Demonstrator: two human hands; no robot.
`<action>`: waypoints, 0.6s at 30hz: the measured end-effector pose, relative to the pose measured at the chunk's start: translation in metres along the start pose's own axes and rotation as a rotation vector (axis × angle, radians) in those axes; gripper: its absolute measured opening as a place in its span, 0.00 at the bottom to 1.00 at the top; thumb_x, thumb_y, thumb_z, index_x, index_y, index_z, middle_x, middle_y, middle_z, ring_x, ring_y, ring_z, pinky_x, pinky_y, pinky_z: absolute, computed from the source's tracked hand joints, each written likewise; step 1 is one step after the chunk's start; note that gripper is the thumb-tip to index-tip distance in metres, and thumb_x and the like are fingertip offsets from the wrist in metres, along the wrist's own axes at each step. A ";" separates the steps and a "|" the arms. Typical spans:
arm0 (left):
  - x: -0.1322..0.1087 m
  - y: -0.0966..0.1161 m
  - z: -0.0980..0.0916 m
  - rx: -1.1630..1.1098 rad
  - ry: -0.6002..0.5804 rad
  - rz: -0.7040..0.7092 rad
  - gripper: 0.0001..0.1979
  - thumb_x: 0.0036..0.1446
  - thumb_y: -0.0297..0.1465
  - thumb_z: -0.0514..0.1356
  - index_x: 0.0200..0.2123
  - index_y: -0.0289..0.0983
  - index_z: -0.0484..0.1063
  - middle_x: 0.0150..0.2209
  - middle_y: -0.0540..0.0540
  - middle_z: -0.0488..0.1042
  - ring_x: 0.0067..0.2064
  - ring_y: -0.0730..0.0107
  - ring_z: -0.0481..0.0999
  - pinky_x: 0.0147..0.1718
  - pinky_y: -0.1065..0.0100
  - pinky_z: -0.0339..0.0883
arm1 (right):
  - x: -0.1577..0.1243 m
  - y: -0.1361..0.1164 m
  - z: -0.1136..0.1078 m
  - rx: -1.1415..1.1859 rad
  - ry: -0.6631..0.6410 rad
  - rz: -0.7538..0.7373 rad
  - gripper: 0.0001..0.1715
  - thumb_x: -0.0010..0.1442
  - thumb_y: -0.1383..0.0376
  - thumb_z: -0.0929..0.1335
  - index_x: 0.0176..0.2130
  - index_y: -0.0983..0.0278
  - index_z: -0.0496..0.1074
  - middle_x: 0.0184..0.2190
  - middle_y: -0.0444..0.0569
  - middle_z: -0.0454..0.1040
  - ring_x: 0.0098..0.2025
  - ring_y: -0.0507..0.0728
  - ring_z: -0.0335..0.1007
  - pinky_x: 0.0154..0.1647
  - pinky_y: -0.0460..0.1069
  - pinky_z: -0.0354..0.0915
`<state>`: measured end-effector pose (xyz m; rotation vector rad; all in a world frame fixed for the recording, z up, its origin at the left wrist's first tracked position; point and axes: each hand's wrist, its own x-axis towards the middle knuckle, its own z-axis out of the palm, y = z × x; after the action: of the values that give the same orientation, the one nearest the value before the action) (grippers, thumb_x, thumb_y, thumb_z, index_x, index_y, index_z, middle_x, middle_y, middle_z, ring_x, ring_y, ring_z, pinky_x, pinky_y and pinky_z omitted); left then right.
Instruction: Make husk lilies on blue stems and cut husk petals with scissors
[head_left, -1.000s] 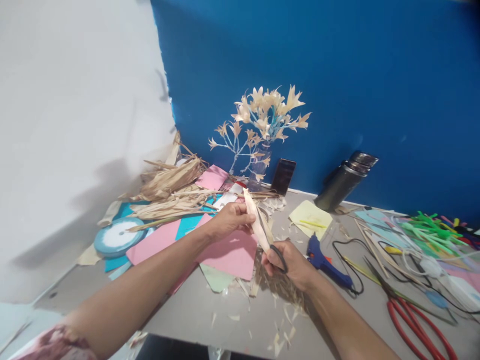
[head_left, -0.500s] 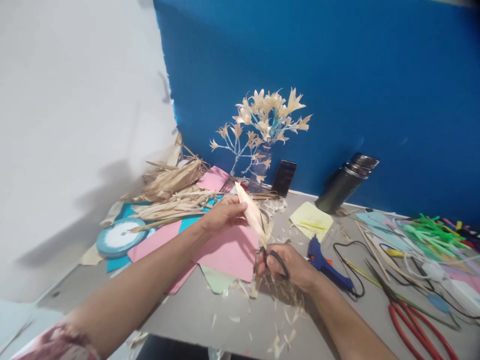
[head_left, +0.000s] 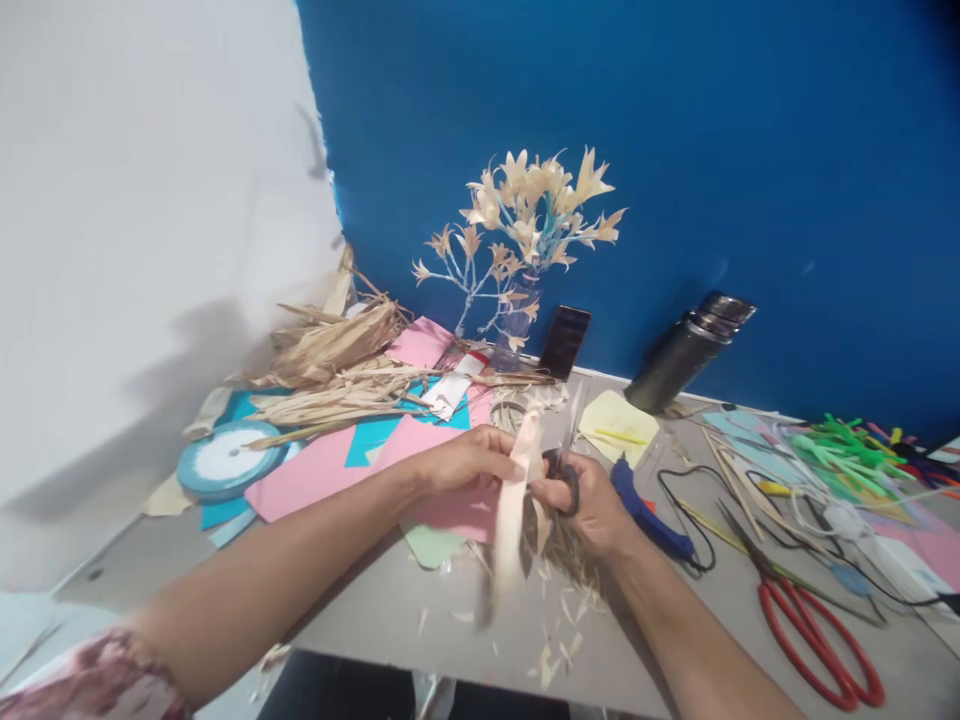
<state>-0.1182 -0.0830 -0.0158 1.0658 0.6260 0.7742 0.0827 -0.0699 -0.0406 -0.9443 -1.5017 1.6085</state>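
Note:
My left hand (head_left: 472,462) pinches a pale dried husk strip (head_left: 511,525). The strip stands upright, its lower end hanging below my fingers and slightly blurred. Close on the right, my right hand (head_left: 592,505) is closed around black-handled scissors (head_left: 553,464), with the blades pointing up and away. My right thumb reaches to the strip's edge; whether it presses on the husk I cannot tell. Narrow husk scraps (head_left: 568,560) lie on the table under my hands. Behind them a clear bottle (head_left: 517,325) holds husk flowers (head_left: 544,195) on pale blue stems.
Dried husks (head_left: 337,345) are piled at left beside a ribbon spool (head_left: 229,458) and pink sheets (head_left: 300,485). A phone (head_left: 564,342) and a dark flask (head_left: 686,355) lean against the blue wall. A blue glue gun (head_left: 651,515), red-handled scissors (head_left: 817,640) and green pipe cleaners (head_left: 844,445) lie at right.
The husk strip has turned from pointing up and away to hanging downward. My right hand has risen, the scissors swinging clear of the husk's lower tip. Both hands are closer together.

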 end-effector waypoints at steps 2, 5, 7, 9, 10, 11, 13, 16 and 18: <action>-0.009 0.003 0.001 -0.113 -0.115 -0.026 0.12 0.39 0.39 0.71 0.22 0.37 0.77 0.18 0.46 0.73 0.19 0.68 0.70 0.21 0.66 0.63 | 0.002 -0.003 -0.002 -0.118 -0.002 -0.050 0.18 0.43 0.59 0.79 0.27 0.66 0.73 0.23 0.44 0.70 0.25 0.53 0.63 0.26 0.47 0.61; -0.025 0.013 -0.003 -0.118 -0.494 -0.127 0.20 0.27 0.49 0.73 0.11 0.42 0.71 0.12 0.43 0.69 0.15 0.59 0.71 0.18 0.60 0.63 | 0.007 -0.004 -0.007 -0.198 0.046 -0.042 0.17 0.42 0.59 0.79 0.24 0.65 0.71 0.19 0.41 0.67 0.22 0.51 0.59 0.23 0.45 0.56; -0.031 0.021 -0.009 -0.065 -0.690 -0.210 0.23 0.17 0.50 0.75 0.07 0.43 0.67 0.10 0.41 0.68 0.15 0.54 0.71 0.16 0.58 0.64 | 0.011 0.000 -0.010 -0.138 0.116 0.005 0.19 0.42 0.58 0.78 0.23 0.65 0.69 0.18 0.40 0.64 0.21 0.50 0.57 0.21 0.45 0.54; -0.029 0.026 -0.016 -0.029 -0.573 -0.156 0.22 0.20 0.50 0.75 0.09 0.44 0.69 0.12 0.42 0.70 0.17 0.55 0.72 0.18 0.58 0.65 | 0.014 0.005 -0.012 -0.025 0.152 0.039 0.20 0.42 0.58 0.78 0.23 0.65 0.68 0.17 0.40 0.63 0.20 0.49 0.55 0.21 0.45 0.53; -0.026 0.027 -0.020 -0.011 -0.413 -0.090 0.21 0.26 0.49 0.74 0.12 0.43 0.71 0.14 0.43 0.71 0.18 0.59 0.73 0.20 0.60 0.66 | 0.014 0.007 -0.013 0.034 0.145 0.047 0.20 0.43 0.57 0.78 0.23 0.65 0.68 0.18 0.40 0.63 0.20 0.49 0.55 0.21 0.45 0.54; -0.021 0.027 -0.024 0.007 -0.226 -0.019 0.19 0.33 0.48 0.73 0.15 0.41 0.73 0.16 0.44 0.72 0.19 0.63 0.72 0.21 0.62 0.66 | 0.014 0.008 -0.013 0.084 0.128 0.051 0.20 0.44 0.57 0.78 0.23 0.65 0.68 0.18 0.40 0.63 0.20 0.49 0.56 0.22 0.45 0.54; -0.010 0.024 -0.030 0.094 0.055 0.020 0.16 0.40 0.42 0.72 0.19 0.38 0.73 0.18 0.46 0.72 0.19 0.70 0.69 0.22 0.67 0.65 | 0.013 0.009 -0.013 0.126 0.091 0.051 0.19 0.47 0.57 0.77 0.24 0.66 0.68 0.19 0.41 0.64 0.21 0.50 0.57 0.23 0.45 0.54; 0.004 0.017 -0.034 0.280 0.337 0.069 0.13 0.46 0.39 0.69 0.22 0.37 0.72 0.17 0.49 0.70 0.18 0.73 0.65 0.18 0.72 0.57 | 0.009 0.007 -0.009 0.116 0.095 0.046 0.19 0.48 0.56 0.76 0.23 0.66 0.68 0.19 0.42 0.64 0.22 0.51 0.57 0.23 0.46 0.54; 0.009 0.012 -0.028 0.340 0.498 0.177 0.10 0.48 0.36 0.67 0.25 0.37 0.72 0.19 0.51 0.70 0.19 0.75 0.64 0.17 0.73 0.54 | 0.007 0.004 -0.005 0.089 0.130 0.008 0.20 0.47 0.56 0.76 0.22 0.65 0.67 0.19 0.41 0.64 0.22 0.50 0.56 0.23 0.46 0.53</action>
<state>-0.1378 -0.0581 -0.0152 1.2580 1.1267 1.1297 0.0839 -0.0614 -0.0451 -0.9870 -1.3292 1.5743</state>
